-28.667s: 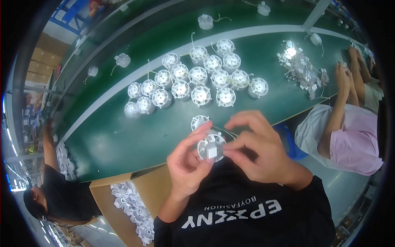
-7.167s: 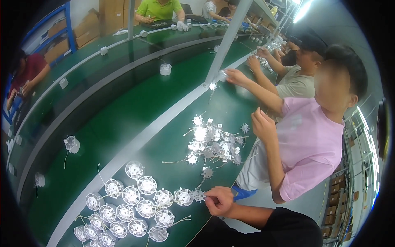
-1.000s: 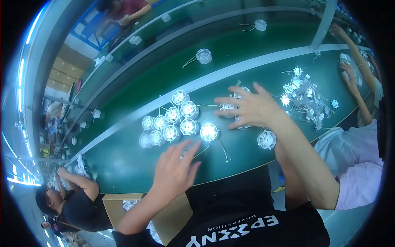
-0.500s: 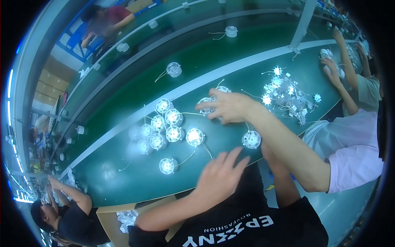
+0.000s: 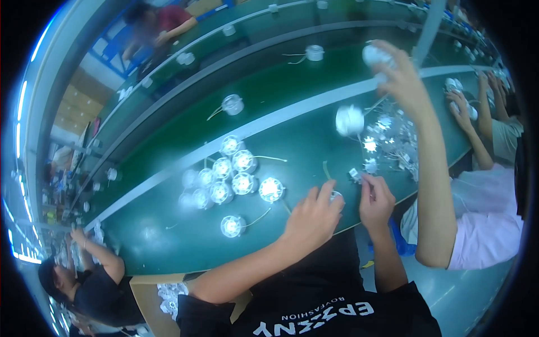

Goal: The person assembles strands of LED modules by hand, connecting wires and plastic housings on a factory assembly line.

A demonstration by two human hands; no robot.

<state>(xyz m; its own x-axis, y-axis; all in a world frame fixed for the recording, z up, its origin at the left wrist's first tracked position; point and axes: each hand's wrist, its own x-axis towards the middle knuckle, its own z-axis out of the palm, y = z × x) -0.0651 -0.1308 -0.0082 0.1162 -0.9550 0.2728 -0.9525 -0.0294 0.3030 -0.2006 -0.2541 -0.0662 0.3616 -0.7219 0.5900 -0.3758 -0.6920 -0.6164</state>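
Observation:
My left hand (image 5: pixel 314 214) is curled over a clear round housing (image 5: pixel 336 195) near the table's front edge, hiding most of it. To its right, my right hand (image 5: pixel 376 203) pinches a small white part (image 5: pixel 355 176) between thumb and fingers; its exact kind is too small to tell. Left of my hands stands a group of clear round housings with spoked tops (image 5: pixel 243 183), several with thin pale wires. One separate housing (image 5: pixel 232 226) sits nearer the front edge, its wire trailing right. Beyond my right hand lies a pile of small white star-shaped parts with wires (image 5: pixel 396 137).
A co-worker's arm (image 5: pixel 429 168) reaches in from the right, with white round units, blurred, by the hand (image 5: pixel 375 54) and below it (image 5: pixel 349 120). A pale rail (image 5: pixel 292 121) separates the table from a green belt carrying more housings. A cardboard box (image 5: pixel 147 300) stands front left.
My left hand has moved right onto the housing. My right hand has come up from below the edge to the small part. The co-worker's hand has lifted away up and right.

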